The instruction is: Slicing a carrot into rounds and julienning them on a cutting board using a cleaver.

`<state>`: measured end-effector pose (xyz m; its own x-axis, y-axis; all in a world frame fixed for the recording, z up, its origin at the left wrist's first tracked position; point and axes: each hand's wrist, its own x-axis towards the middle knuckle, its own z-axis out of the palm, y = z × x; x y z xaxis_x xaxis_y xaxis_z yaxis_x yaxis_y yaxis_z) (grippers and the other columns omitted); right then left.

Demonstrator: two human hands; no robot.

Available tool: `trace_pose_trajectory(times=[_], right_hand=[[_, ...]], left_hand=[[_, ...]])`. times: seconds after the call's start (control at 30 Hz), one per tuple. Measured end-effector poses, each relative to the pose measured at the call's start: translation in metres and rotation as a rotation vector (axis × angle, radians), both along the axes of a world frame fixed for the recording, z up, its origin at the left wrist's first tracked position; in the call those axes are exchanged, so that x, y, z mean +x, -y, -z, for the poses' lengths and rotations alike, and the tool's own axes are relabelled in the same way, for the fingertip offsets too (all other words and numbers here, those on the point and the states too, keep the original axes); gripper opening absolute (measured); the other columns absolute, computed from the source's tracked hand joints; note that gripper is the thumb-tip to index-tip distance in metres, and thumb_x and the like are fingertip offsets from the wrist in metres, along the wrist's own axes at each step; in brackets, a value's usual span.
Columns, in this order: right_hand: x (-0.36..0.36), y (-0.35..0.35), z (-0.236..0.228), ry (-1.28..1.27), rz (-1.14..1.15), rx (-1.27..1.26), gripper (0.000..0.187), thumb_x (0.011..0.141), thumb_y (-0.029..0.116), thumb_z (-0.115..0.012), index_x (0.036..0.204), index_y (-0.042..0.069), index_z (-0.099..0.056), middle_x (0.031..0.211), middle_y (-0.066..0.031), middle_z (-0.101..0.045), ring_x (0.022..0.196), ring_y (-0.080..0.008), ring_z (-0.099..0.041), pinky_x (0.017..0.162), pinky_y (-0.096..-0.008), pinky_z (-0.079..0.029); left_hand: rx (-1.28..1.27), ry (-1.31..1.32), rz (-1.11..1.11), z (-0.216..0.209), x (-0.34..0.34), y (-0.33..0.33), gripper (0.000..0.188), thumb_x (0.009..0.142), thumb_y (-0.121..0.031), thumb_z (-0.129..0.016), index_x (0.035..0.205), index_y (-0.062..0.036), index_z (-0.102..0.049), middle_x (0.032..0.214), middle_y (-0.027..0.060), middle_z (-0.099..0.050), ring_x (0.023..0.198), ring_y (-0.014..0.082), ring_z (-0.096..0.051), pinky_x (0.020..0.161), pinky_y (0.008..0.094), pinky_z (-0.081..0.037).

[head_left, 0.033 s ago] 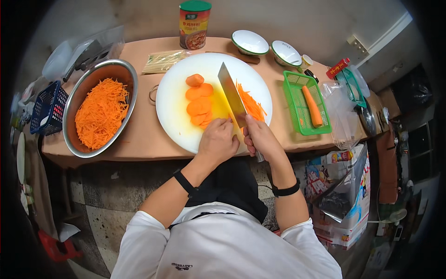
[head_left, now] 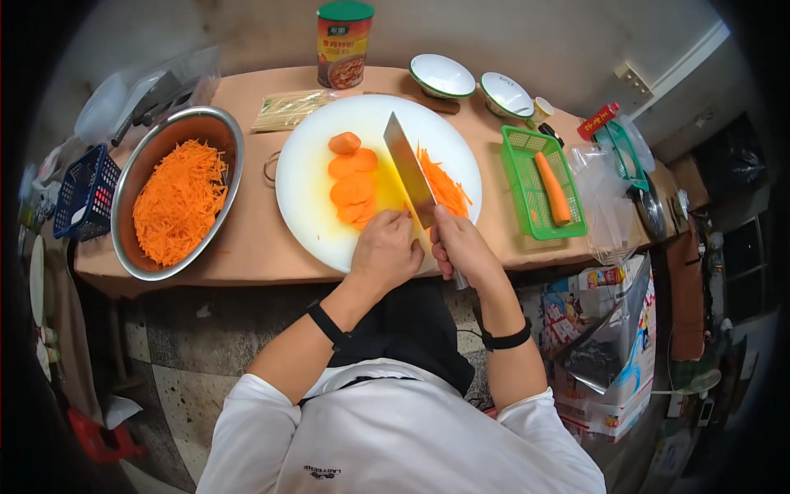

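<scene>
On a round white cutting board (head_left: 309, 222), my right hand (head_left: 465, 249) grips a cleaver (head_left: 407, 169) by its handle, the broad blade slanting up and left across the board. My left hand (head_left: 385, 255) is closed, fingers curled and pressed down beside the blade. A little orange carrot shows at its fingertips; most of what it holds is hidden beneath the fingers. Carrot slices (head_left: 352, 188) lie overlapped in a row left of the blade, with a carrot end (head_left: 344, 143) at the top. Right of the blade is a pile of carrot shreds (head_left: 444, 185).
A steel bowl (head_left: 236, 169) of carrot shreds stands at left, beside a dark blue basket (head_left: 86, 193). A green basket (head_left: 527, 222) at right holds a whole carrot (head_left: 553, 189). Behind are skewers (head_left: 290, 110), a seasoning can (head_left: 344, 45) and two white bowls (head_left: 443, 74).
The cleaver blade has shifted very slightly to the left. Both hands stay in nearly the same place.
</scene>
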<state>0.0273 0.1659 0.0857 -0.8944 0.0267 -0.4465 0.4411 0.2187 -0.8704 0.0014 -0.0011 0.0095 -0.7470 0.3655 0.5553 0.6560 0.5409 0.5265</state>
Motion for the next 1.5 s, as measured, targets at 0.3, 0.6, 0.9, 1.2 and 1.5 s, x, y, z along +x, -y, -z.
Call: trace_pose_trajectory(times=[0.3,0.6,0.9,1.2,1.5], right_hand=[[0.01,0.007,-0.002,0.036,-0.009,0.002,0.059,0.114,0.054,-0.039,0.08,0.007,-0.053,0.059,-0.0007,-0.049,0.043,-0.0126,-0.048,0.041,-0.0306,-0.044],[-0.006,0.014,-0.005,0.031,-0.043,0.032,0.059,0.114,0.054,-0.039,0.083,0.007,-0.053,0.059,-0.0013,-0.049,0.043,-0.0136,-0.048,0.041,-0.0321,-0.045],[-0.011,0.006,0.003,-0.007,0.071,-0.022,0.058,0.113,0.057,-0.039,0.087,0.007,-0.053,0.06,-0.0003,-0.048,0.043,-0.012,-0.046,0.041,-0.0296,-0.043],[0.008,0.005,0.001,0.01,-0.006,-0.039,0.06,0.114,0.057,-0.038,0.084,0.007,-0.054,0.06,-0.0005,-0.048,0.042,-0.0116,-0.046,0.04,-0.0288,-0.042],[0.012,0.006,0.0,0.037,-0.001,-0.02,0.059,0.114,0.057,-0.039,0.086,0.007,-0.054,0.06,-0.0005,-0.049,0.043,-0.0117,-0.047,0.041,-0.029,-0.043]], left_hand=[[-0.002,0.038,0.008,0.003,-0.001,-0.001,0.042,0.075,-0.011,-0.076,0.11,0.0112,-0.071,0.108,0.0222,-0.074,0.11,0.0343,-0.068,0.098,0.0417,-0.056],[-0.001,0.031,-0.004,0.003,-0.002,-0.002,0.047,0.073,-0.012,-0.077,0.112,0.0123,-0.071,0.105,0.0225,-0.074,0.107,0.034,-0.068,0.096,0.0416,-0.056],[0.005,0.01,-0.012,-0.002,0.001,0.0,0.042,0.077,-0.013,-0.078,0.11,0.0102,-0.071,0.106,0.0232,-0.074,0.108,0.0352,-0.069,0.097,0.0413,-0.057],[0.002,0.054,-0.004,0.002,-0.001,0.0,0.041,0.079,-0.013,-0.075,0.112,0.0114,-0.071,0.107,0.0237,-0.073,0.109,0.0351,-0.068,0.098,0.0424,-0.056],[0.016,0.049,-0.001,0.004,-0.001,0.0,0.039,0.078,-0.012,-0.075,0.11,0.0109,-0.071,0.108,0.0238,-0.073,0.109,0.0348,-0.068,0.098,0.0425,-0.056]])
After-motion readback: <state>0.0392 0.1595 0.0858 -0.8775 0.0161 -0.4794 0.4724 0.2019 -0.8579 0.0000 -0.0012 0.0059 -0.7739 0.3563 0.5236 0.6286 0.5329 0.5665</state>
